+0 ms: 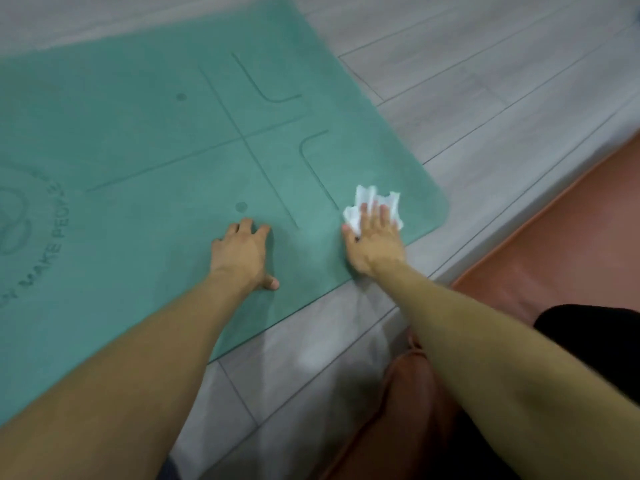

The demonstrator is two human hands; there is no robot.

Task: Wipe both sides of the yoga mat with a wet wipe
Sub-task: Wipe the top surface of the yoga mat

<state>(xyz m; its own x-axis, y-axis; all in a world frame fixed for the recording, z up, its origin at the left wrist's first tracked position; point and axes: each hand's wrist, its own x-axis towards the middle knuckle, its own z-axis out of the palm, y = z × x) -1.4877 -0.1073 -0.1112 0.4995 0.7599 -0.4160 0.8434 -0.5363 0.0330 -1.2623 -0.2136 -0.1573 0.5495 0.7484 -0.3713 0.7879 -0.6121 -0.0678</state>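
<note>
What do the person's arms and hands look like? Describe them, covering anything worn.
Both forearms are bare to the frame edge: no sleeves, gloves, watch or bracelets show. The left hand and right hand carry no visible rings, though the view is blurred. Nails look short and unpainted.

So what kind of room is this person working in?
Probably a room at home or a small studio: a teal yoga mat lies flat on grey plank flooring, with a salmon-coloured cushion or mat beside it.
</note>
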